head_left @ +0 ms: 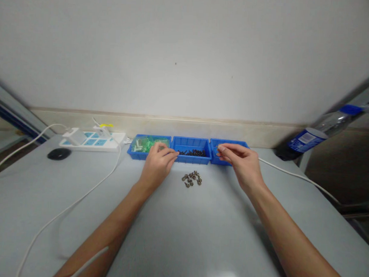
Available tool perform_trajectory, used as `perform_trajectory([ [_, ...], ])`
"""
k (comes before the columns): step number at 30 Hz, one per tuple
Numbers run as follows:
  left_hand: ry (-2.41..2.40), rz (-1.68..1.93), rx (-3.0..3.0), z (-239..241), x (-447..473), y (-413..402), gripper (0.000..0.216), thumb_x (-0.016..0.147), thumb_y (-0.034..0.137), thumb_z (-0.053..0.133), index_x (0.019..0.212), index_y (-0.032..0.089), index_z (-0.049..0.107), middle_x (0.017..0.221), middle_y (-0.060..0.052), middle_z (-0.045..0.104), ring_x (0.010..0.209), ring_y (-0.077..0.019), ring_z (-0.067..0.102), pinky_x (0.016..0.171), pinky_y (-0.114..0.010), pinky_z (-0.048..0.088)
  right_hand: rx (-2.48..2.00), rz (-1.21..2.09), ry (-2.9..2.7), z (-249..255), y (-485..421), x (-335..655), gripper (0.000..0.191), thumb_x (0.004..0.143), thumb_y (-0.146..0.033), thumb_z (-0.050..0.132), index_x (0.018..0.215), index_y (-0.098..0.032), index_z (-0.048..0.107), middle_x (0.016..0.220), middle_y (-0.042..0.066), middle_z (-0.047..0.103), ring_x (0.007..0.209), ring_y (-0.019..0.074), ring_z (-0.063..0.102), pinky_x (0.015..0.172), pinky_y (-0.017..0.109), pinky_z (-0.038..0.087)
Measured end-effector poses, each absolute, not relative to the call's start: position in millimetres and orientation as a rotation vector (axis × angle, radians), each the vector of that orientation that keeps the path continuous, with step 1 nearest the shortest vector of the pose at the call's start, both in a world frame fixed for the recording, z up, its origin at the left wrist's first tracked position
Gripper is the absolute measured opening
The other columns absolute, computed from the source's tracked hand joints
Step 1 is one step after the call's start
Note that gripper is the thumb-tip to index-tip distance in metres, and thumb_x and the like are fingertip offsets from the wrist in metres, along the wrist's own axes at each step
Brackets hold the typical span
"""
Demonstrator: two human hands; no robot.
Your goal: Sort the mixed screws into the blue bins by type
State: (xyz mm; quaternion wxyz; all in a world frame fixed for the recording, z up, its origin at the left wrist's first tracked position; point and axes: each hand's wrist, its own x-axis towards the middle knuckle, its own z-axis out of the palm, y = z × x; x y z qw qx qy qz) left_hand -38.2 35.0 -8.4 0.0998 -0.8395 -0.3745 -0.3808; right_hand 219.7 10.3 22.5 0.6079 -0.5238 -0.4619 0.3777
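Grey tabletop point(181, 231): left hand point(159, 161) and right hand point(243, 161) by blue bins point(191, 159), fingertips pinched together, can't tell on what.

The bins point(191, 159) are blue, the metal pile point(190, 182) brownish, the worktop point(181, 227) grey, the power strip point(95, 148) white with light-blue panels point(89, 142).

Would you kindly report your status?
Left hand at left bin, right hand at right bin, grips unclear. Dark parts in middle bin. Metal pieces clustered in front.
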Motion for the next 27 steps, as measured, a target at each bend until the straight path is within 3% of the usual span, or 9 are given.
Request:
perform_trajectory([
  [3,-1.133,-1.113,-2.437,-5,-37,30,0.019,0.088,0.012,0.064,0.103,0.017,0.075,0.108,-0.011,0.073,0.1,-0.0283,0.053,0.086,-0.048,0.048,-1.365,0.425,-1.045,16,5,235,0.034,0.069,-0.04,0.081,0.092,-0.015,0.077,0.084,0.01,0.076,0.078,0.0237,0.071,0.076,0.038,0.059],
  [6,-1.051,-1.076,-2.579,0,-36,21,0.021,0.09,0.012,0.059,0.105,0.017,0.073,0.106,-0.011,0.072,0.097,-0.0262,0.054,0.086,-0.045,0.048,-1.42,0.315,-1.083,7,0,241,0.034,0.076,-0.041,0.075,0.098,-0.015,0.076,0.09,0.011,0.076,0.079,0.0236,0.07,0.076,0.039,0.058],
  [10,-0.896,-0.822,-3.049,1,-35,10,0.018,0.09,0.013,0.058,0.102,0.018,0.071,0.091,-0.007,0.07,0.089,-0.0207,0.058,0.081,-0.035,0.05,-1.369,0.452,-1.228,0,-7,232,0.03,0.082,-0.041,0.069,0.099,-0.017,0.075,0.09,0.009,0.075,0.074,0.0213,0.069,0.069,0.034,0.056],
  [15,-1.013,-0.763,-3.115,-9,-34,10,0.014,0.088,0.013,0.06,0.096,0.018,0.07,0.088,-0.006,0.071,0.087,-0.0202,0.062,0.079,-0.032,0.05,-1.325,0.595,-1.33,-2,-15,214,0.028,0.082,-0.039,0.069,0.097,-0.017,0.075,0.088,0.008,0.074,0.069,0.0188,0.067,0.067,0.032,0.055],
  [21,-1.125,-1.096,-3.056,-15,-30,12,0.014,0.081,0.009,0.064,0.089,0.019,0.069,0.081,-0.002,0.072,0.078,-0.0165,0.064,0.072,-0.027,0.049,-1.261,0.785,-1.44,-7,-19,202,0.026,0.082,-0.039,0.069,0.095,-0.017,0.075,0.085,0.008,0.075,0.069,0.0183,0.067,0.067,0.031,0.056],
  [27,-1.215,-1.564,-3.021,0,-22,2,0.004,0.082,0.015,0.071,0.085,0.017,0.069,0.08,-0.001,0.073,0.073,-0.0132,0.067,0.071,-0.024,0.052,-1.097,1.108,-1.486,-11,-24,188,0.029,0.076,-0.036,0.077,0.098,-0.017,0.075,0.084,0.007,0.076,0.075,0.0194,0.072,0.072,0.032,0.058],
])
